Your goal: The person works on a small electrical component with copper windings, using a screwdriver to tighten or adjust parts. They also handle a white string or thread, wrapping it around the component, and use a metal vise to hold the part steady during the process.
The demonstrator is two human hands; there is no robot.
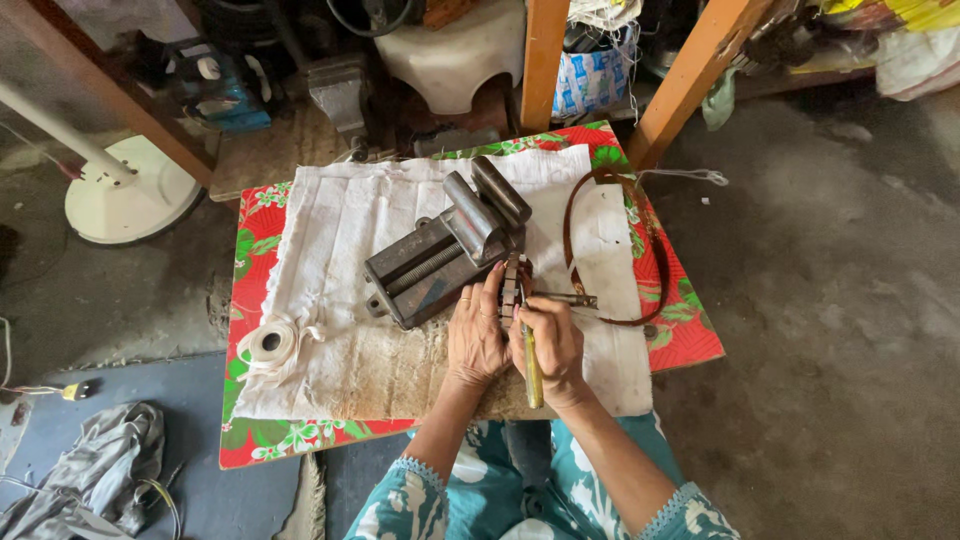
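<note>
A dark metal bench vise [443,252] lies on a white cloth [340,240] over a small table with a red flowered cover [250,300]. My left hand [476,335] rests at the vise's near end, fingers pressing a small dark piece [511,288] by the jaws. My right hand [550,345] is closed around a tool with a yellowish handle [533,375], its tip pointing at that piece. A thin metal rod [566,297] sticks out to the right beside my fingers.
A brown strap loop [640,240] lies on the table's right side. A roll of white tape [270,341] sits at the left. Orange wooden legs [690,80], a white fan base [130,195] and clutter stand behind. A grey cloth [95,475] lies on the floor at left.
</note>
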